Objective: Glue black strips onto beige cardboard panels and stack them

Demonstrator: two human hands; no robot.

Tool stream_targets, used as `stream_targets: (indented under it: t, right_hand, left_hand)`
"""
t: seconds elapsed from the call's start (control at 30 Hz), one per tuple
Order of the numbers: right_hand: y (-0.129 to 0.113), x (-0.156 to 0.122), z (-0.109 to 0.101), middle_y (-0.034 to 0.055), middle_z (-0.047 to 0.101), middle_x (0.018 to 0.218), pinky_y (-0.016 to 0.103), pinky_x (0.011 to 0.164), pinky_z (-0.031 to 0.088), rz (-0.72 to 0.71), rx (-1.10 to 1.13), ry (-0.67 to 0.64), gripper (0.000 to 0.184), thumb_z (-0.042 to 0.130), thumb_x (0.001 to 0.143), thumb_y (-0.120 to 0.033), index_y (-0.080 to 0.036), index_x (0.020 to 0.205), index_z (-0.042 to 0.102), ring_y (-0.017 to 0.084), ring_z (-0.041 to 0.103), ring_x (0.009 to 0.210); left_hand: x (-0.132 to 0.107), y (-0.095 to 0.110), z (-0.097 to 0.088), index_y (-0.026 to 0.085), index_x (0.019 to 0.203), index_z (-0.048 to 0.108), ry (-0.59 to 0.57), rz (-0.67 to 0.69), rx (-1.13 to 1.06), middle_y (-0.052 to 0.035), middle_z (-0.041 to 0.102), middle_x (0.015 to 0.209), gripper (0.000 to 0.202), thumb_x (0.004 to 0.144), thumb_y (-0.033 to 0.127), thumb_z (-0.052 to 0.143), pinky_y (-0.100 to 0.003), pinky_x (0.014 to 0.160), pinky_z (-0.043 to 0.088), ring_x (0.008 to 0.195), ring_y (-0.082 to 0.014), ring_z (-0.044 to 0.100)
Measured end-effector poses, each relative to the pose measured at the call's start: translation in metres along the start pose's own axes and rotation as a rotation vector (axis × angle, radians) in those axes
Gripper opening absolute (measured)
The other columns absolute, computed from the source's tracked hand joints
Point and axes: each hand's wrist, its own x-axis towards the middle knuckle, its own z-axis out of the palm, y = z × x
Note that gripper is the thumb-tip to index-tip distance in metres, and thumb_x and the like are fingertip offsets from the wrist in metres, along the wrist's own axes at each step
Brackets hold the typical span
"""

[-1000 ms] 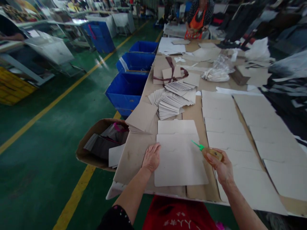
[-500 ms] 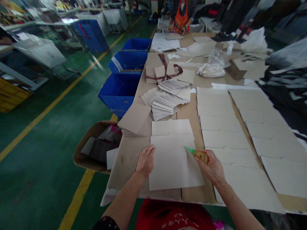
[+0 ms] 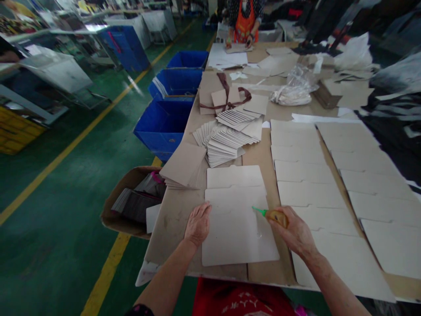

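A pale grey cardboard sheet (image 3: pixel 230 241) with rounded corners lies in front of me, overlapping another like it (image 3: pixel 235 176) just beyond. My left hand (image 3: pixel 198 224) rests flat along its left edge, fingers stretched out together. In my right hand (image 3: pixel 296 232) is a wooden-handled awl (image 3: pixel 276 218), gripped by the handle. Its thin green shaft points left over the right part of the sheet. Whether the tip touches the card, I cannot tell.
Overlapping cardboard sheets (image 3: pixel 312 193) run in two columns on the right. Fanned card pieces (image 3: pixel 230 138) and a neater stack (image 3: pixel 184 164) lie at the left. Blue bins (image 3: pixel 161 127) and a carton (image 3: pixel 110 215) stand beside the table. A co-worker in an orange apron (image 3: pixel 244 26) is at the far end.
The view has shifted slightly. My hands and the awl keep nearly the same places on the sheet. At the far end, the co-worker's hands have come down onto a piece of card.
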Motion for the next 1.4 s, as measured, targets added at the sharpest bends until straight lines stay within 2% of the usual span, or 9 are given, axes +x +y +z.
stream_targets:
  t: [0.1,0.2,0.33,0.63,0.7,0.8,0.93,1.13,1.4]
  right_hand:
    - [0.001,0.002,0.008,0.0021,0.063,0.102,0.032,0.076,0.049,0.006,0.036,-0.007,0.031,0.057,0.083,-0.046,-0.026,0.106,0.058,0.02,0.063,0.087]
    - [0.002,0.005,0.013,0.003,0.063,0.104,0.033,0.076,0.049,0.045,0.026,0.052,0.035,0.057,0.082,-0.048,-0.025,0.108,0.058,0.021,0.063,0.086]
    - [0.005,0.005,0.011,0.0042,0.063,0.106,0.035,0.079,0.049,0.061,0.001,0.114,0.036,0.056,0.082,-0.049,-0.024,0.108,0.058,0.022,0.063,0.089]
    - [0.013,0.002,-0.002,0.0027,0.064,0.106,0.035,0.081,0.048,0.06,0.096,0.004,0.033,0.061,0.08,-0.047,-0.025,0.105,0.059,0.021,0.062,0.092]
    - [0.017,0.002,0.001,0.0033,0.065,0.105,0.036,0.081,0.048,0.078,0.148,0.035,0.037,0.064,0.077,-0.048,-0.025,0.106,0.06,0.023,0.062,0.092]
    - [0.02,0.007,0.007,0.0037,0.068,0.095,0.035,0.074,0.05,0.203,0.335,0.13,0.047,0.068,0.073,-0.053,-0.023,0.108,0.06,0.023,0.063,0.083]
    - [0.014,0.03,0.015,0.0035,0.068,0.089,0.033,0.068,0.051,0.288,0.552,0.261,0.056,0.072,0.068,-0.056,-0.021,0.109,0.06,0.021,0.062,0.076]
    - [0.008,0.073,0.026,0.0061,0.066,0.1,0.036,0.078,0.048,0.131,0.293,0.259,0.049,0.066,0.071,-0.053,-0.022,0.108,0.061,0.024,0.061,0.087]
    - [0.0,0.093,0.023,0.005,0.063,0.105,0.035,0.076,0.047,0.003,-0.008,0.204,0.039,0.058,0.079,-0.05,-0.024,0.108,0.058,0.023,0.062,0.088]
  left_hand:
    - [0.0,0.001,-0.001,0.02,0.134,0.049,0.0,0.001,0.001,-0.0061,0.051,0.141,0.05,0.086,0.01,0.044,-0.044,0.107,0.04,0.124,-0.0245,0.045]
    - [0.0,0.001,-0.002,0.021,0.134,0.048,0.0,0.0,0.002,-0.0068,0.052,0.14,0.049,0.087,0.011,0.043,-0.044,0.106,0.042,0.124,-0.0241,0.045]
    - [0.0,0.002,-0.003,0.021,0.135,0.048,0.0,0.004,0.003,-0.0067,0.052,0.14,0.05,0.086,0.011,0.043,-0.044,0.106,0.041,0.123,-0.024,0.045]
    - [0.0,0.002,-0.003,0.021,0.135,0.048,0.005,0.003,0.003,-0.007,0.052,0.14,0.051,0.085,0.01,0.044,-0.045,0.106,0.041,0.123,-0.0243,0.046]
    - [0.0,0.001,-0.003,0.022,0.136,0.048,0.011,0.005,0.003,-0.0071,0.052,0.139,0.052,0.085,0.009,0.043,-0.044,0.107,0.041,0.124,-0.0237,0.045]
    - [0.0,0.001,-0.002,0.022,0.136,0.047,0.017,0.005,0.0,-0.0066,0.053,0.139,0.052,0.086,0.01,0.043,-0.044,0.108,0.041,0.125,-0.0229,0.045]
    - [0.0,-0.001,0.0,0.023,0.135,0.048,0.019,0.004,-0.005,-0.0056,0.052,0.14,0.052,0.086,0.009,0.042,-0.044,0.106,0.042,0.124,-0.0233,0.046]
    - [-0.001,0.0,-0.001,0.022,0.135,0.048,0.016,-0.003,-0.004,-0.0063,0.052,0.14,0.052,0.085,0.008,0.042,-0.044,0.107,0.041,0.124,-0.0231,0.046]
    - [-0.001,0.001,-0.004,0.023,0.134,0.05,-0.004,-0.025,-0.01,-0.005,0.052,0.14,0.051,0.085,0.009,0.043,-0.044,0.106,0.042,0.123,-0.0227,0.046]
